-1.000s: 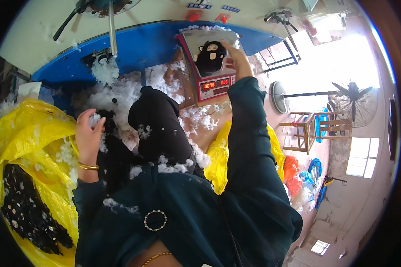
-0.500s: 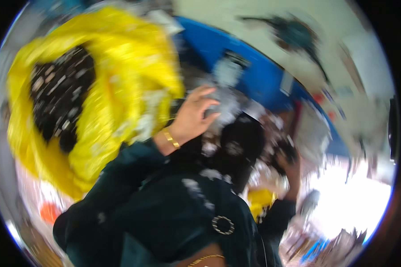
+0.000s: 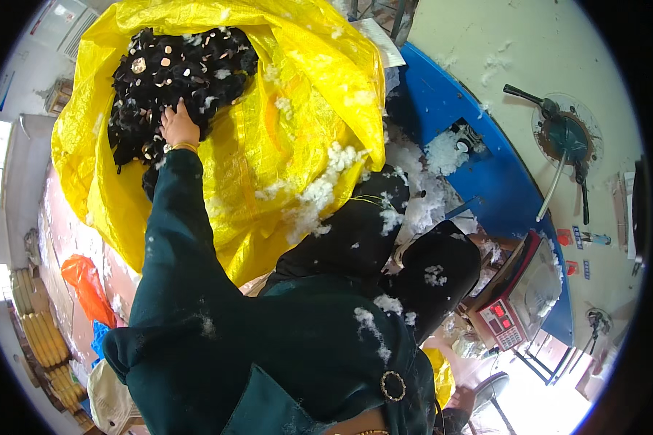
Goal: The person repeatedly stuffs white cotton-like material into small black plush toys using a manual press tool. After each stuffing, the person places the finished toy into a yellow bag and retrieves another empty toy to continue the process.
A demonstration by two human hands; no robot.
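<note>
In the upper left of the frame, the left hand (image 3: 179, 127) lies on a heap of black cloth pieces with shiny dots (image 3: 174, 76), fingers flat on it, not pinching. The heap sits inside a big yellow bag (image 3: 297, 123). The right hand cannot be made out, so its grip cannot be told. At the right, white fluff (image 3: 442, 148) lies on a blue table (image 3: 515, 188) near a red scale (image 3: 519, 293).

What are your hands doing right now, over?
Left hand reaching into yellow sack, resting on black sequinned pile. Right hand out of view. White stuffing scattered about; nothing blocking.
</note>
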